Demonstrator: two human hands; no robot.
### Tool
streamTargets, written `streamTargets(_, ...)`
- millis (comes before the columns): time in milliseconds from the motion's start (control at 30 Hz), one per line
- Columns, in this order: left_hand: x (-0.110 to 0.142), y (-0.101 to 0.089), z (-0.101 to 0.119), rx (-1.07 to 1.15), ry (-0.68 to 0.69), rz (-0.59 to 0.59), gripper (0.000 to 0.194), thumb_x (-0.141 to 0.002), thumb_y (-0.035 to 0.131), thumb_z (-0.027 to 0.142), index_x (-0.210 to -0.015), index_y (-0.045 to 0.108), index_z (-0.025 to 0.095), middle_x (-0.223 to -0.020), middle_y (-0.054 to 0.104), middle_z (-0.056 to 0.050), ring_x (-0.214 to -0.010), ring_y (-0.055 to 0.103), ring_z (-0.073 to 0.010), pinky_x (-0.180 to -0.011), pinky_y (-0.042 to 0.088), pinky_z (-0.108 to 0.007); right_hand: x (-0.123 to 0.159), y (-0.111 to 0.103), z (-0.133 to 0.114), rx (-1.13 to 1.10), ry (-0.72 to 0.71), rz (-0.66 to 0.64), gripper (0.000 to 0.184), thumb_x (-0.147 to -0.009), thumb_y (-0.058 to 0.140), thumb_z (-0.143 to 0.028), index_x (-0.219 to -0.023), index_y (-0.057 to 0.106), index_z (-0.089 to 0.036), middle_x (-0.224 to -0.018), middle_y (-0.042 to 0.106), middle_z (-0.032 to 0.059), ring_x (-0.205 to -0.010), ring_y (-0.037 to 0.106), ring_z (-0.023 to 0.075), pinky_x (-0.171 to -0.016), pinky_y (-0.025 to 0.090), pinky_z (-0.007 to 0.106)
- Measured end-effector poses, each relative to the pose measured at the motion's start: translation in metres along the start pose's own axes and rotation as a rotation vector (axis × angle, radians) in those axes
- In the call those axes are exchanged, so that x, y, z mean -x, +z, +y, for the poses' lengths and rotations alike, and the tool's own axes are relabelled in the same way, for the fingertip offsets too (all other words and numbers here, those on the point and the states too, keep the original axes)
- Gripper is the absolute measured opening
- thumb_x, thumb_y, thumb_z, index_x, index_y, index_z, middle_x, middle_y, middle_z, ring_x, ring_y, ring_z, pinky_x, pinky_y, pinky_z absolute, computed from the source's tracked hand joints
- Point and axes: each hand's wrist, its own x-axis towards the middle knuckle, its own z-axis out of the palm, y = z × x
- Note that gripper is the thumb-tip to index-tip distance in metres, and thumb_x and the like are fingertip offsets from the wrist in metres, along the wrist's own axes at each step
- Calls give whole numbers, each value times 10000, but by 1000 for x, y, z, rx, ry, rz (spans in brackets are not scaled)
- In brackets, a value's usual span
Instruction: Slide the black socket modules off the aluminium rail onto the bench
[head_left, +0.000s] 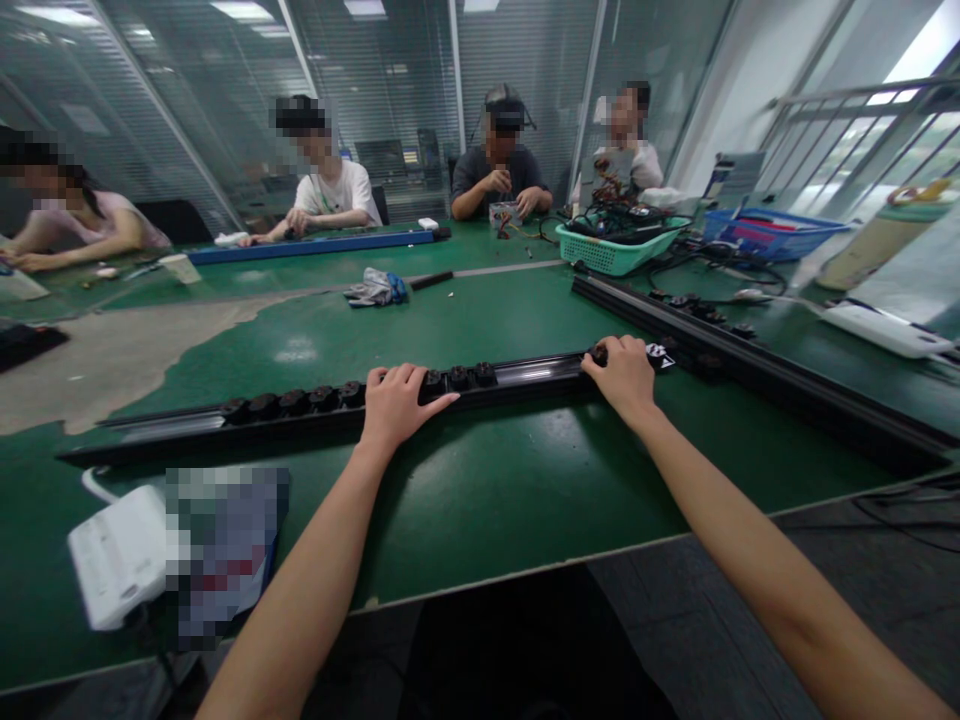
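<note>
A long black metal rail lies across the green table, with a row of round black socket modules seated in its channel. My left hand rests over the middle of this row, fingers curled over the far side and thumb stretched along the near side, covering some modules. Toward the rail's right end, my right hand is closed around a round black module, which shows only partly between thumb and fingers. A bare stretch of channel separates the two hands. Just beyond the right fingers is a black-and-white tag.
A second black rail lies at the right, loose modules beside it. Left front holds a white adapter. Further back are a grey-blue glove, a green basket of cables and a blue basket. Several people sit opposite.
</note>
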Motion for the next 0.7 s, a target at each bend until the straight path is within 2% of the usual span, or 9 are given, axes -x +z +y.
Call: streamTargets(700,0,-1,0,-12,3,-1,639,-882,465,757,-1123,692,211,-1100,705,-145,-1041,628,-325,-1001,352,-480,-2,-2,4,-1,34,-17,318,-874,528,-407,-1017,672,-163,-1044,607,155,-1019,484,298,-806,443,390)
